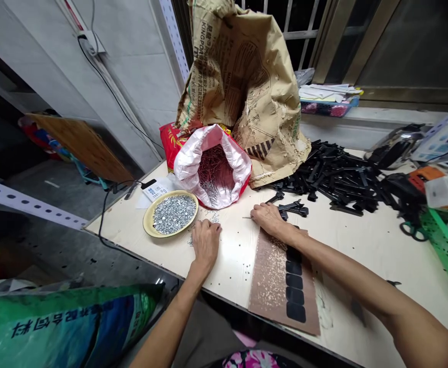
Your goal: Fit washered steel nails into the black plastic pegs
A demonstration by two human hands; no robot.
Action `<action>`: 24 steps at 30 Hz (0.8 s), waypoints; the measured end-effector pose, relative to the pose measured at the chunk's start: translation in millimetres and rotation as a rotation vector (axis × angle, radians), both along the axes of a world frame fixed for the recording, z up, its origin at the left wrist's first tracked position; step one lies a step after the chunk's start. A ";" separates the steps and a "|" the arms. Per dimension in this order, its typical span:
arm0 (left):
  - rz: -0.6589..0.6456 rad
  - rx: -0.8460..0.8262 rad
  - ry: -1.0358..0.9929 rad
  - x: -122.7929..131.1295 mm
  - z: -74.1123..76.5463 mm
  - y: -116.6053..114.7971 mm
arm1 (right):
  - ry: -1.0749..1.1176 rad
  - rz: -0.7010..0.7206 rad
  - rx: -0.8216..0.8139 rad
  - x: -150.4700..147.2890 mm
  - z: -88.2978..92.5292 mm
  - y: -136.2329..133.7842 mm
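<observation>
My left hand (206, 240) rests knuckles-up on the pale table (362, 240), fingers curled over a few small silver nuts lying loose beside the yellow plate (149, 217), which is full of such nuts. My right hand (267, 217) lies closed near the table's middle, pinching a thin metal pin (246, 217) that sticks out to the left. Just right of that hand lie loose black plastic parts (295, 208). A white-lined red bag (212, 166) holding thin pins stands open behind both hands.
A tall brown paper sack (243, 82) stands at the back. A large heap of black plastic parts (339, 176) fills the back right. A brown board with black pads (285, 278) lies under my right forearm. A green basket (444, 245) sits far right.
</observation>
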State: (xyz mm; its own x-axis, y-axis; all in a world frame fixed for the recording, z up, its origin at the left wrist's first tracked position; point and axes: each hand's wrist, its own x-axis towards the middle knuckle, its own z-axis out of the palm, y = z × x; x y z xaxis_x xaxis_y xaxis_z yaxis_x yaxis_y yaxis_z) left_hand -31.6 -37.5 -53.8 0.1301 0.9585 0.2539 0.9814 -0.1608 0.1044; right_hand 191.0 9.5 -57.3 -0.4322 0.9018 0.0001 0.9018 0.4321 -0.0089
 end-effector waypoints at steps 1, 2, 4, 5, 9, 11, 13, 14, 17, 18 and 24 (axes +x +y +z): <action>0.002 -0.004 0.015 1.7 -1.2 1.0 | -0.005 -0.004 -0.002 -1.1 0.1 0.2; 0.007 -0.002 0.027 3.3 -2.2 2.3 | -0.006 -0.006 0.000 -1.9 0.6 0.3; 0.020 0.011 0.053 5.8 -4.2 5.8 | 0.004 -0.006 0.015 -2.7 3.0 0.0; 0.025 0.018 0.068 6.6 -5.1 8.0 | 0.016 -0.004 0.027 -2.4 4.9 -0.2; 0.035 0.018 0.113 8.2 -7.3 17.6 | 0.112 0.003 0.095 1.2 17.8 -1.7; 0.049 0.012 0.051 7.9 -6.2 20.4 | 0.291 0.029 0.166 2.3 26.3 -4.5; 0.055 0.029 -0.132 7.6 -3.4 20.9 | 0.525 0.077 0.237 0.9 34.8 -10.3; 0.052 0.030 -0.277 7.9 -1.5 20.4 | 0.617 0.102 0.254 -0.8 38.5 -14.6; 0.040 -0.083 -0.892 13.6 5.6 17.2 | 0.693 0.128 0.221 -9.6 45.7 -30.9; 0.043 -0.150 -1.123 17.2 8.2 15.8 | 0.681 0.130 0.201 -12.9 46.5 -36.4; 0.049 -0.352 -1.887 43.6 24.2 6.7 | 0.609 0.038 0.147 -23.6 45.1 -56.1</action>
